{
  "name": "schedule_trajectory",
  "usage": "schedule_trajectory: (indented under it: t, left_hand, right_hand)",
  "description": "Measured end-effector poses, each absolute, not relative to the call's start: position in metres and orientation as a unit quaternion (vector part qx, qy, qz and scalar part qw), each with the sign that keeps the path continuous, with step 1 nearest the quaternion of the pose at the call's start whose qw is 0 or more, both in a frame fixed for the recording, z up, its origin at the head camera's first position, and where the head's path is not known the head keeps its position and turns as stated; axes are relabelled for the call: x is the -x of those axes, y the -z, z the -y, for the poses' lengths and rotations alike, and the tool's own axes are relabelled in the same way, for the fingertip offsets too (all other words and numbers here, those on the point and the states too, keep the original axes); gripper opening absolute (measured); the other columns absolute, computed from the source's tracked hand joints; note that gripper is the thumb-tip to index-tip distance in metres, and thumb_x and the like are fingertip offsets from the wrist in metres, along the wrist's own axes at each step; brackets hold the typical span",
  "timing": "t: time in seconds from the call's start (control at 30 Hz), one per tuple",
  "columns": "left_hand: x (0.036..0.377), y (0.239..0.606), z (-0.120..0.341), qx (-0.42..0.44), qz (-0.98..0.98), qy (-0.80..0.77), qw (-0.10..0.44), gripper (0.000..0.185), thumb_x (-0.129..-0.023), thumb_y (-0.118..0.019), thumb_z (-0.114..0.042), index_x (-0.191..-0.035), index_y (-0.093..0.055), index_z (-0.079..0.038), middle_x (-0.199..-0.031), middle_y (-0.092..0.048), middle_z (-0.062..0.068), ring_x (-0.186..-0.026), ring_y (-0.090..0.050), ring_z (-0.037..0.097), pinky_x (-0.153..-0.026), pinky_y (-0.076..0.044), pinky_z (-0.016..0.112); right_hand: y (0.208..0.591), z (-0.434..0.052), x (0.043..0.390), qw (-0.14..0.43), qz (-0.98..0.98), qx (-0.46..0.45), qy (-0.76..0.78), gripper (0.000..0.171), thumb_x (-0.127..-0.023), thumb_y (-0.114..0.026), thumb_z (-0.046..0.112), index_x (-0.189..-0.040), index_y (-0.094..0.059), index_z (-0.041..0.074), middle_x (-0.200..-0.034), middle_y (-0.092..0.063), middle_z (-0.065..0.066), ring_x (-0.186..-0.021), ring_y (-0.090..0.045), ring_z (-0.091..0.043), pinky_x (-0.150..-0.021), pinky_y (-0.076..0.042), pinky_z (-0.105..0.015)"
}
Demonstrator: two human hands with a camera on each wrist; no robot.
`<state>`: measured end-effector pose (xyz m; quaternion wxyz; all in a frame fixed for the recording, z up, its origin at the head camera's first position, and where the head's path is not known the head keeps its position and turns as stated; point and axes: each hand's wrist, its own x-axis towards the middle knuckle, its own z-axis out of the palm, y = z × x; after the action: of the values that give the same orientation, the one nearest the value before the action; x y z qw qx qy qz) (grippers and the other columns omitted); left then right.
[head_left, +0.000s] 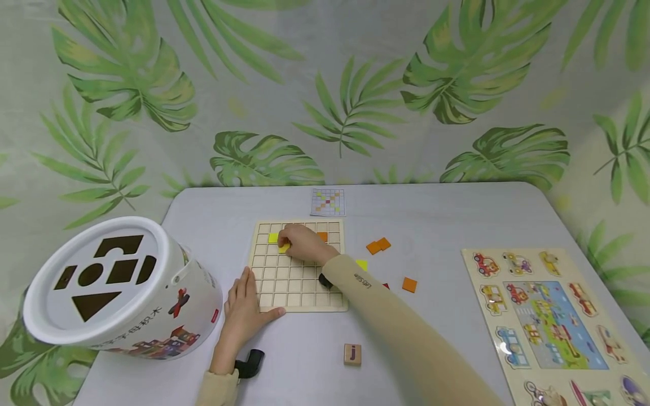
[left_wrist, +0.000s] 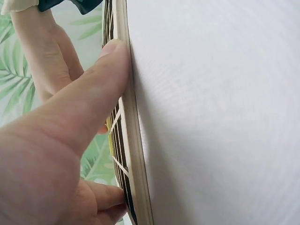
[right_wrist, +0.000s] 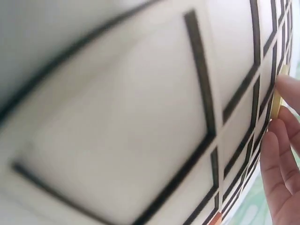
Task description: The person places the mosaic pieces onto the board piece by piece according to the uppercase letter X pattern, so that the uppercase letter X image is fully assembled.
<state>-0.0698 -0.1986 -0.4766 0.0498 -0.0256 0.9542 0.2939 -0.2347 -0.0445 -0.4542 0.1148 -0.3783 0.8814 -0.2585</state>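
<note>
A wooden grid board (head_left: 284, 286) lies on the table. My right hand (head_left: 303, 242) is over its upper part and pinches a yellow square tile (head_left: 283, 248), which also shows between the fingertips at the edge of the right wrist view. One yellow-green tile (head_left: 273, 238) sits in a cell just up and left of it, and an orange tile (head_left: 322, 236) lies in the same row to the right. My left hand (head_left: 244, 309) rests at the board's lower left corner, fingers along the left side. Its thumb (left_wrist: 101, 84) touches the front edge.
A small pattern card (head_left: 328, 202) lies behind the board. Loose orange tiles (head_left: 409, 285) and a yellow-green tile (head_left: 361, 264) are to the right, near a letter block (head_left: 352, 354). A white bucket (head_left: 203, 293) stands left; a picture puzzle (head_left: 523, 366) lies right.
</note>
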Motion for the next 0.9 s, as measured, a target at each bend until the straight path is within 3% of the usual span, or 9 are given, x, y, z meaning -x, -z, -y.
schedule_trajectory:
  t: [0.33, 0.7, 0.83, 0.9]
  left_hand:
    - [0.07, 0.476, 0.199, 0.027, -0.954, -0.294, 0.053, 0.112, -0.075, -0.079, -0.045, -0.147, -0.015, 0.011, -0.156, -0.005, 0.024, -0.137, -0.008, 0.049, -0.102, -0.013, 0.066]
    - [0.068, 0.476, 0.198, 0.023, -0.953, -0.297, 0.05, 0.112, -0.075, -0.08, -0.043, -0.147, -0.015, 0.012, -0.156, -0.005, 0.024, -0.137, -0.007, 0.05, -0.101, -0.013, 0.067]
    - [0.069, 0.476, 0.198, 0.022, -0.954, -0.297, 0.046, 0.112, -0.074, -0.08, -0.042, -0.147, -0.015, 0.012, -0.156, -0.005, 0.025, -0.136, -0.008, 0.05, -0.101, -0.014, 0.067]
    - [0.069, 0.476, 0.198, 0.023, -0.954, -0.297, 0.045, 0.112, -0.074, -0.081, -0.042, -0.147, -0.015, 0.012, -0.156, -0.006, 0.025, -0.136, -0.008, 0.05, -0.101, -0.013, 0.067]
  right_hand:
    - [0.446, 0.016, 0.231, 0.139, -0.873, 0.344, 0.317, 0.03, -0.091, -0.056, -0.001, -0.118, -0.066, 0.005, -0.115, -0.065, -0.005, -0.101, -0.058, -0.016, -0.086, -0.046, -0.026]
    - [0.443, -0.083, 0.242, 0.109, -0.873, 0.292, 0.374, 0.019, -0.089, -0.064, 0.002, -0.107, -0.068, 0.001, -0.105, -0.066, -0.008, -0.087, -0.06, -0.022, -0.075, -0.051, -0.031]
    - [0.45, -0.121, 0.24, 0.108, -0.89, 0.26, 0.359, 0.023, -0.086, -0.065, 0.0, -0.109, -0.068, 0.001, -0.107, -0.064, -0.009, -0.091, -0.058, -0.026, -0.077, -0.05, -0.037]
    - [0.455, -0.136, 0.24, 0.105, -0.895, 0.254, 0.352, 0.024, -0.084, -0.065, -0.002, -0.108, -0.068, 0.001, -0.107, -0.064, -0.009, -0.099, -0.056, -0.025, -0.084, -0.049, -0.038]
